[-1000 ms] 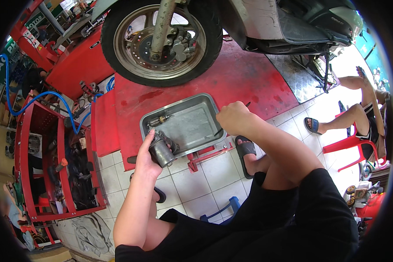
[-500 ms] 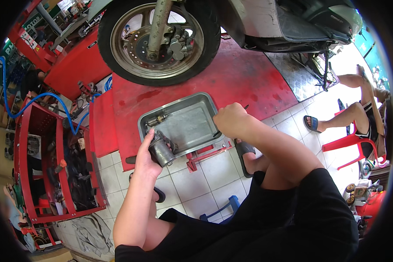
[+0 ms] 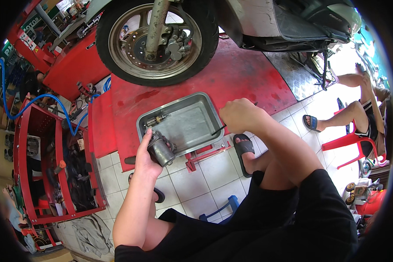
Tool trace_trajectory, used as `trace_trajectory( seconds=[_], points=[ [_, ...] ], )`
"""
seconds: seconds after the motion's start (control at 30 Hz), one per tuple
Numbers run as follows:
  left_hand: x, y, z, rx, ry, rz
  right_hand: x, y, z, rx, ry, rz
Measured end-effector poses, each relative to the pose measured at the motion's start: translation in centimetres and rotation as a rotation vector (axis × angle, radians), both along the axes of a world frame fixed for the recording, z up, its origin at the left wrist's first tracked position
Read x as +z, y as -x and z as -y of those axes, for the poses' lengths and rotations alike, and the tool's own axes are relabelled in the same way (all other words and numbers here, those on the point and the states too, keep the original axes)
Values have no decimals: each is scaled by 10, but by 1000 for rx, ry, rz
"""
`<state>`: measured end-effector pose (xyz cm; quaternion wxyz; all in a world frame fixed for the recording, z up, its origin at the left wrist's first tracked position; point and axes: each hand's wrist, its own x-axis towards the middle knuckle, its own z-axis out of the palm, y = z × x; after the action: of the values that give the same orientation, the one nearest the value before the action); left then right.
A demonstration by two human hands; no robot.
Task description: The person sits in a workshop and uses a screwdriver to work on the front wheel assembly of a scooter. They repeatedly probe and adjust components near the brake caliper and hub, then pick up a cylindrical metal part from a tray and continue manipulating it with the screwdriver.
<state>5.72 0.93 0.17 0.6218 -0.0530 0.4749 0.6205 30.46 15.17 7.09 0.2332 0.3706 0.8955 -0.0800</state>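
Note:
My left hand [image 3: 146, 159] is wrapped around a grey, cylindrical starter motor [image 3: 162, 150], tilted over the tray's near left corner. Its rounded end points toward me. A shallow metal tray [image 3: 217, 114] rests on the red platform. Inside it, by the left wall, lies a small part with a brass-coloured section [image 3: 155, 120]. To the right of the tray, my right hand [image 3: 242, 115] is closed around a thin dark rod-like tool [image 3: 218, 130]. One end of the tool reaches over the tray's right rim; the fist hides its middle.
A motorcycle front wheel [image 3: 157, 79] stands on the red platform [image 3: 249, 78] beyond the tray. At left is a red tool cart [image 3: 61, 174] with a blue hose [image 3: 52, 95] above it. A blue stool [image 3: 220, 209] is below me. Another person sits on a red chair [image 3: 347, 144] at right.
My right hand has moved slightly right, and more of the dark tool shows below it. The left hand still holds the starter motor in nearly the same place.

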Motion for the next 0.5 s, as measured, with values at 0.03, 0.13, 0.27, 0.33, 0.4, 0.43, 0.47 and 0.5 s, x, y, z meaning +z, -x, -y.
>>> trace_trajectory(
  seconds=[0.03,0.13,0.27,0.33,0.4,0.43,0.47,0.5],
  points=[
    [0,0,0,13,-60,48,0,0,0,-26,16,-61],
    [-1,-1,2,70,-194,126,-1,-1,3,-72,55,-228],
    [3,-2,1,126,-301,138,-5,1,9,-90,82,-381],
    [3,-3,0,108,-358,103,-6,2,10,-130,101,-452],
    [1,-3,0,116,-375,86,-7,1,9,-190,129,-528],
    [-2,-2,-1,123,-384,68,-8,0,8,-187,122,-555],
    [-5,-2,-3,118,-410,54,-8,0,7,-187,115,-583],
    [-6,1,-4,93,-417,75,-8,-1,6,-184,108,-621]
  ],
)
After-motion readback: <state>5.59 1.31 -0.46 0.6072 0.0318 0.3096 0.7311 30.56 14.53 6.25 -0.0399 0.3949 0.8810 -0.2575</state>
